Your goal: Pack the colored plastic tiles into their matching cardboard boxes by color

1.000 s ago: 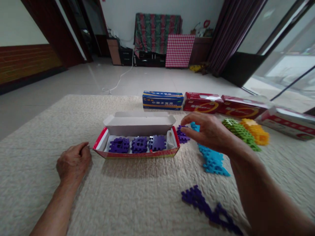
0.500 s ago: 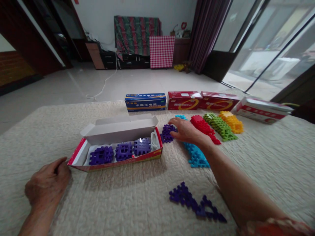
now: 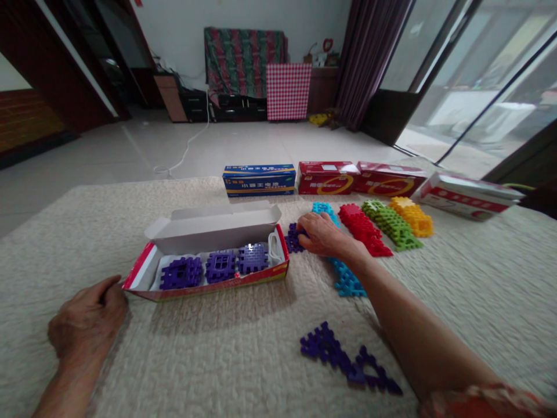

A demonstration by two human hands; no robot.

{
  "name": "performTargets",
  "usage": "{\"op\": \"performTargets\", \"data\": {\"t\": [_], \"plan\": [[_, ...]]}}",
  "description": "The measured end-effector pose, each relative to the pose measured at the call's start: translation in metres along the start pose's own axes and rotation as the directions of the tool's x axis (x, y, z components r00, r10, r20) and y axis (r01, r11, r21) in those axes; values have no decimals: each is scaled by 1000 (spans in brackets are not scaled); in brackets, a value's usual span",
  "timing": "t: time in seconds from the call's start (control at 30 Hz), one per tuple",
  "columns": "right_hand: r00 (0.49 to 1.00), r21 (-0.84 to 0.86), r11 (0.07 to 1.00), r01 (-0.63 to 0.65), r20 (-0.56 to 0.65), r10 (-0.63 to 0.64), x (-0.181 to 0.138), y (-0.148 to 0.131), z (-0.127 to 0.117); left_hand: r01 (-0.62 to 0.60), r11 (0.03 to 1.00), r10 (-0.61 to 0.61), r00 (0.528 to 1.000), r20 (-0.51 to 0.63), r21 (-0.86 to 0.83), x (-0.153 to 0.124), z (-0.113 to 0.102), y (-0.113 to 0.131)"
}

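Observation:
A long red cardboard box (image 3: 243, 283) lies with its white lid raised, several purple interlocking plastic blocks (image 3: 181, 273) and a looped white cord (image 3: 274, 248) inside. My left hand (image 3: 89, 319) rests on the quilted cover, fingers curled and closed at the box's left front corner. Just beyond the box's right end, my right hand (image 3: 319, 233) has its bent fingers closed on a purple interlocking block (image 3: 293, 239), partly hiding it. Beneath and beside this wrist runs a row of light blue pieces (image 3: 349, 280). Nearer me lie flat purple triangular pieces (image 3: 331, 348).
Red (image 3: 363, 229), green (image 3: 391, 223) and yellow blocks (image 3: 411, 216) lie in rows at the right. Behind them stand a blue box (image 3: 259, 182), two red boxes (image 3: 327, 179) and a white-and-red box (image 3: 472, 197). A quilted cover (image 3: 195, 360) spreads under everything.
My right hand has shifted slightly and its fingers have closed further over the purple block beside the box. My left hand stays at the box corner. The view has shifted slightly.

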State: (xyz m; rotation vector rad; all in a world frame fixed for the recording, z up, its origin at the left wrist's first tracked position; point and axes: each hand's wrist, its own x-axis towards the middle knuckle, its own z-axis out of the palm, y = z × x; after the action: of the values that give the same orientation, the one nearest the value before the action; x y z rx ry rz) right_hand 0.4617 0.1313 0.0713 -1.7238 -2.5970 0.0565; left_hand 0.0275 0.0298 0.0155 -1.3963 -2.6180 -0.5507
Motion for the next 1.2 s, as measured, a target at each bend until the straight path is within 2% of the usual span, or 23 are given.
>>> {"op": "performTargets", "data": {"t": [0.27,0.4,0.6,0.87,0.97,1.07,1.2], "plan": [[998,21,998,57,15,-58,0,-1,-3,-26,1000,26,999,-43,2,1,3,-3],[998,27,998,58,-7,-58,0,1,-7,-28,1000,28,999,-27,-5,0,1,2],[995,109,990,93,-34,-90,-3,7,-16,-58,998,57,997,-49,-32,0,2,2],[988,162,983,92,-136,-70,-9,16,-25,-113,993,106,984,-142,-40,1,11,-4],[975,173,981,90,-214,-52,-14,17,-32,-127,991,119,980,-159,-39,2,13,-5],[939,212,962,171,-331,-95,-20,8,-42,-139,989,129,977,-172,-44,2,14,-6],[888,277,898,342,-408,-212,-25,-29,-56,-132,990,121,977,-175,-50,1,15,-4]]}}
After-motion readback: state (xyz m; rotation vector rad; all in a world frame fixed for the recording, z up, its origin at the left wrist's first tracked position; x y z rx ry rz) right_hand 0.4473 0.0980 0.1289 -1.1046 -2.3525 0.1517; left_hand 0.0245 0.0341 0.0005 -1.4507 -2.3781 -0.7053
